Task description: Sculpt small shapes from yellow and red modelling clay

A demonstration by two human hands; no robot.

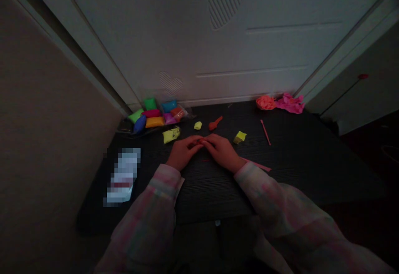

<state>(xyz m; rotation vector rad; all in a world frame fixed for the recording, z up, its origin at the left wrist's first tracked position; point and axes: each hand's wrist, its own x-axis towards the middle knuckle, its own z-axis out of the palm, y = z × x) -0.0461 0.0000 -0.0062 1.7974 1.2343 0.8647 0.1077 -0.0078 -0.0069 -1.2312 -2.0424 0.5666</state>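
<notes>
My left hand (182, 152) and my right hand (222, 150) rest on the dark table (296, 170), fingertips meeting in the middle. Both pinch a small red piece of clay (198, 141) between the fingers; most of it is hidden. Just beyond the hands lie a yellow clay lump (198, 125), an orange-red clay piece (215, 123), a yellow packet (171, 135) to the left and a yellow block (240, 137) to the right. The light is dim.
A clear bag of several coloured clay packs (156, 115) sits at the back left. A thin pink tool (265, 132) lies to the right, an orange lump (265, 102) and pink wrapper (290, 102) at the back right. A blurred pack (122, 177) lies left. A white door stands behind.
</notes>
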